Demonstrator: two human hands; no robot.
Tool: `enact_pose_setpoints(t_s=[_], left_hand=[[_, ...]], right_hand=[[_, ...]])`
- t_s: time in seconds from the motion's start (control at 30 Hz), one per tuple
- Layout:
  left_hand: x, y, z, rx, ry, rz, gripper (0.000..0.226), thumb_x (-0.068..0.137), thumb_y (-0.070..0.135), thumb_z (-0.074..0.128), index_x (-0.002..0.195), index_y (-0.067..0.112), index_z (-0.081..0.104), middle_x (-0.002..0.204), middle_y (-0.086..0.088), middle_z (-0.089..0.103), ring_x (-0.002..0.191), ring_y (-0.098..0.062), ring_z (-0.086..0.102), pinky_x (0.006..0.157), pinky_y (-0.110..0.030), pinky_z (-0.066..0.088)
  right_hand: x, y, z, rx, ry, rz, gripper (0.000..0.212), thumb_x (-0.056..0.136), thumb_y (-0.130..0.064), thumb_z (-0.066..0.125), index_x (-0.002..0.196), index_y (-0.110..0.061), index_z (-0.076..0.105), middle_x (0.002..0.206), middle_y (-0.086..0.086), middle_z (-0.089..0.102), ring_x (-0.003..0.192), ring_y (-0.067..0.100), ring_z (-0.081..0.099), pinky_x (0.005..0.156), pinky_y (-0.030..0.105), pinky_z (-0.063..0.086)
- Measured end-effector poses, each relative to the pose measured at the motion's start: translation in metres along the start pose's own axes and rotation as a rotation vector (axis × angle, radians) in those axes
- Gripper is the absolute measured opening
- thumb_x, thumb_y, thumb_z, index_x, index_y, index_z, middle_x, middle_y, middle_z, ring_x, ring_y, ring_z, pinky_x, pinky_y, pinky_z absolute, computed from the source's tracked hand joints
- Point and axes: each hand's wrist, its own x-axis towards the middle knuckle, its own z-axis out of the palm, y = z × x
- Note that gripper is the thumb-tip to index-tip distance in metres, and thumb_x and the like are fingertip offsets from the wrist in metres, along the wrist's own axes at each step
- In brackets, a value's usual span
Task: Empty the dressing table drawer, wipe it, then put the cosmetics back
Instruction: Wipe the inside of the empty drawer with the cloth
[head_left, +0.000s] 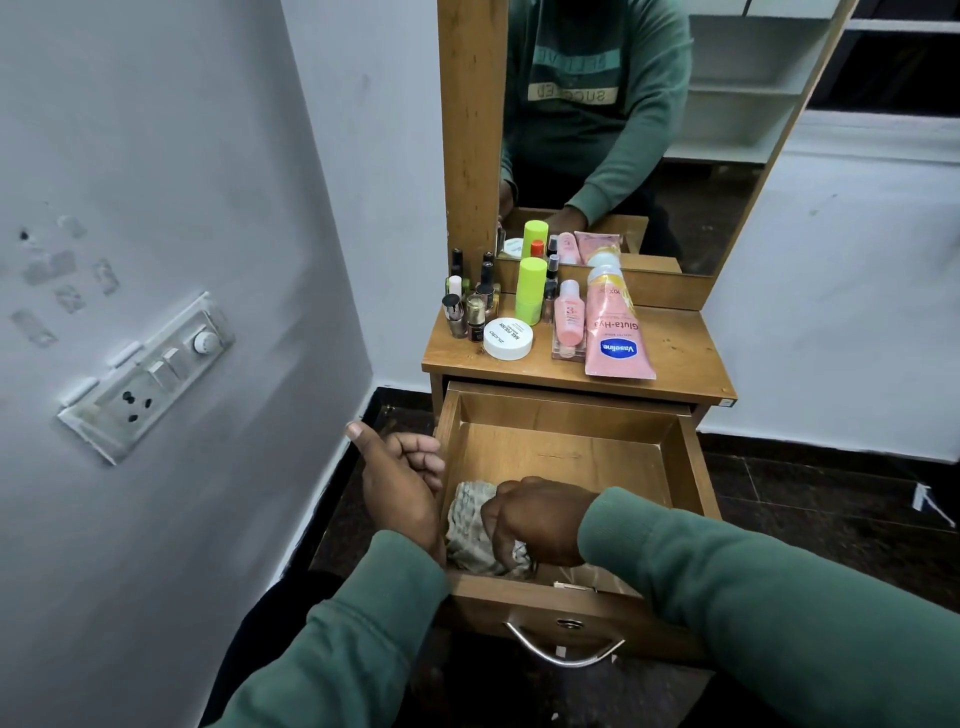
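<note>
The wooden drawer (566, 447) is pulled out below the dressing table top (675, 358). My right hand (535, 519) grips a grey-white cloth (470, 519) at the drawer's front left corner, pressed against the bottom. My left hand (400, 473) rests outside the drawer's left wall, fingers curled loosely over its rim. On the table top stand the cosmetics: a pink Vaseline tube (615, 332), a pink bottle (569, 314), a lime-green bottle (531, 288), a white round jar (507, 339) and several nail polish bottles (470, 306).
A mirror (623, 130) in a wooden frame rises behind the table and reflects me. A white wall with a switch and socket panel (150, 374) is close on the left. The drawer's metal handle (563, 647) faces me. The floor is dark.
</note>
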Motion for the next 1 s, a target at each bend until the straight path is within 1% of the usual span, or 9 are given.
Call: enact_pose_setpoints(t_s=[0.13,0.3,0.47,0.53,0.67,0.73,0.8,0.9,1.0], left_hand=[[0.002,-0.001,0.000,-0.008,-0.006,-0.012,0.092,0.099,0.072,0.008,0.075,0.006,0.068,0.057,-0.006,0.058,0.046,-0.013,0.047,0.054,-0.028,0.040],[0.004,-0.002,0.001,-0.025,0.002,-0.019,0.091,0.099,0.071,0.008,0.072,0.007,0.067,0.055,-0.005,0.057,0.044,-0.012,0.047,0.051,-0.025,0.040],[0.008,-0.003,0.000,-0.037,-0.001,-0.022,0.092,0.100,0.070,0.007,0.070,0.007,0.067,0.054,-0.006,0.057,0.045,-0.014,0.047,0.053,-0.028,0.040],[0.007,-0.002,0.000,-0.041,0.003,-0.020,0.092,0.100,0.070,0.007,0.070,0.007,0.067,0.054,-0.005,0.057,0.044,-0.014,0.047,0.053,-0.028,0.041],[0.004,-0.001,0.001,-0.053,0.002,-0.035,0.091,0.099,0.071,0.008,0.070,0.008,0.067,0.053,-0.004,0.056,0.044,-0.012,0.046,0.053,-0.027,0.041],[0.003,0.000,0.001,-0.061,-0.002,-0.046,0.091,0.099,0.072,0.008,0.072,0.008,0.067,0.055,-0.005,0.056,0.044,-0.013,0.046,0.052,-0.027,0.041],[0.002,0.000,0.000,-0.044,-0.007,-0.034,0.092,0.099,0.072,0.008,0.075,0.006,0.068,0.057,-0.006,0.056,0.046,-0.014,0.047,0.053,-0.027,0.042],[0.001,-0.001,0.000,-0.018,-0.004,-0.008,0.094,0.098,0.073,0.008,0.074,0.007,0.069,0.059,-0.007,0.058,0.049,-0.015,0.048,0.057,-0.030,0.044],[0.000,-0.002,0.000,0.001,-0.003,0.003,0.093,0.098,0.074,0.008,0.072,0.008,0.069,0.059,-0.007,0.059,0.050,-0.017,0.049,0.061,-0.032,0.044]], right_hand=[[0.008,0.008,-0.004,-0.022,0.099,0.035,0.025,0.081,-0.008,0.079,0.091,-0.031,0.077,0.115,-0.013,0.064,0.112,0.016,0.051,0.093,0.039,0.049],[0.030,0.020,-0.017,-0.014,0.212,0.158,0.032,0.085,-0.005,0.074,0.104,-0.031,0.077,0.124,-0.009,0.065,0.116,0.020,0.054,0.092,0.038,0.052],[0.049,0.024,-0.018,0.193,0.401,0.294,0.040,0.091,-0.014,0.068,0.127,-0.032,0.063,0.136,-0.003,0.062,0.125,0.024,0.058,0.100,0.035,0.050],[0.049,0.024,-0.018,0.241,0.362,0.298,0.044,0.093,-0.010,0.065,0.132,-0.030,0.063,0.141,-0.003,0.058,0.128,0.022,0.055,0.105,0.035,0.047],[0.043,0.016,-0.012,0.347,0.235,0.258,0.037,0.090,-0.004,0.065,0.123,-0.020,0.071,0.136,0.000,0.057,0.124,0.022,0.055,0.107,0.038,0.046],[0.042,0.003,-0.006,0.330,0.163,0.208,0.033,0.089,-0.004,0.065,0.119,-0.017,0.072,0.132,0.001,0.058,0.120,0.024,0.057,0.103,0.043,0.049],[0.040,-0.009,-0.001,0.289,0.103,0.161,0.038,0.090,-0.001,0.063,0.124,-0.016,0.070,0.135,0.002,0.057,0.120,0.027,0.057,0.101,0.045,0.051],[0.035,-0.016,0.001,0.252,0.069,0.138,0.045,0.092,0.004,0.059,0.132,-0.015,0.066,0.144,0.001,0.054,0.129,0.026,0.051,0.107,0.040,0.045],[0.030,-0.016,0.003,0.253,0.063,0.150,0.042,0.092,0.005,0.057,0.129,-0.014,0.067,0.142,0.000,0.054,0.131,0.024,0.047,0.111,0.039,0.039]])
